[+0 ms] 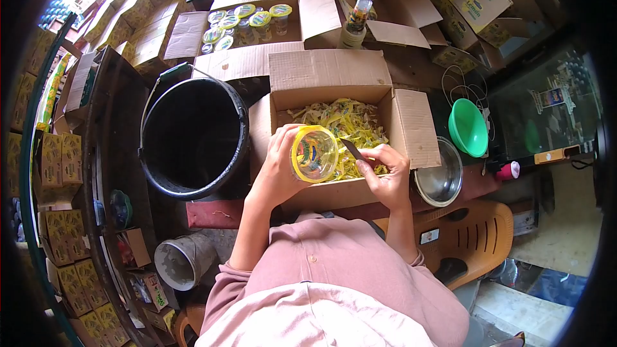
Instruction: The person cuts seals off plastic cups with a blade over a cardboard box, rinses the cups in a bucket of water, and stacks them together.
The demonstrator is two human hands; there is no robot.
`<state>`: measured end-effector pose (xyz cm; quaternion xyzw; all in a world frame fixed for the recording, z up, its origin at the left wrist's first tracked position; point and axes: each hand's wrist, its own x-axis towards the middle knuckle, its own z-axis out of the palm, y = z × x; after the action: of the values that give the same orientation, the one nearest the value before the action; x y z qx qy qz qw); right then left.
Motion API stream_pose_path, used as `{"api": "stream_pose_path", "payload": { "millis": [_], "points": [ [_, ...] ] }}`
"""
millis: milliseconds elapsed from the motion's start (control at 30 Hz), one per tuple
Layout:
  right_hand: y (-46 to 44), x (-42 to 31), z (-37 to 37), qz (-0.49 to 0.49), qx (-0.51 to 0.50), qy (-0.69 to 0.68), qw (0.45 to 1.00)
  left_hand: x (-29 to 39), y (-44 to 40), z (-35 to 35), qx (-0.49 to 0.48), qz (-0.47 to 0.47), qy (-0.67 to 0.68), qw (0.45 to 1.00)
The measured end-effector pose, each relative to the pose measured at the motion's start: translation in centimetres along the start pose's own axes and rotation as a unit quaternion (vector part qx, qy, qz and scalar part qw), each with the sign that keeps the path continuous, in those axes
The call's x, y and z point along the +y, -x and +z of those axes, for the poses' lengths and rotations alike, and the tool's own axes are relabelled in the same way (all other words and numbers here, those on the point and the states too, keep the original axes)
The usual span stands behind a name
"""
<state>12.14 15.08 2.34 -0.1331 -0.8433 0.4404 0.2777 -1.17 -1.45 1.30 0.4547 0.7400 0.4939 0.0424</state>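
My left hand (283, 157) is closed around a clear plastic cup (324, 154) with a yellow rim, its mouth tilted up toward me. A dark-bladed knife (351, 149) is pinched in my right hand (385, 172), its tip close to the right side of the cup's rim. Whether the blade touches the rim I cannot tell. Below both hands stands an open cardboard box (329, 71), holding a heap of yellow and clear plastic scraps (360, 122).
A black bucket (151, 148) stands left of the box. Behind is a carton (250, 50) of yellow-lidded cups (260, 19). On the right are a metal bowl (457, 183), a green bowl (468, 127) and an orange chair (491, 234). A grey bucket (199, 260) sits lower left.
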Motion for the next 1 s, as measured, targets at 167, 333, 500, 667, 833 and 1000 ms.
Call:
{"api": "stream_pose_path", "payload": {
  "millis": [167,333,500,667,833,1000],
  "points": [
    [0.0,-0.2,-0.1,-0.010,0.020,-0.019,1.000,0.3,-0.3,-0.3,-0.006,-0.003,0.014,1.000],
    [0.5,-0.7,1.3,-0.071,0.112,0.007,0.991,0.4,-0.2,0.0,0.003,-0.028,0.089,0.996],
    [0.6,-1.5,3.7,-0.124,0.178,0.042,0.975,-0.3,0.4,1.2,0.015,-0.046,0.204,0.978],
    [0.2,-1.9,4.2,-0.154,0.190,0.065,0.968,-0.1,0.4,1.2,0.008,-0.058,0.213,0.975],
    [0.1,-2.0,4.4,-0.155,0.194,0.081,0.965,-0.2,0.4,1.2,-0.003,-0.045,0.205,0.978],
    [-0.2,-2.3,4.4,-0.152,0.197,0.082,0.965,0.2,0.4,1.1,-0.021,-0.036,0.193,0.980]
  ]
}}
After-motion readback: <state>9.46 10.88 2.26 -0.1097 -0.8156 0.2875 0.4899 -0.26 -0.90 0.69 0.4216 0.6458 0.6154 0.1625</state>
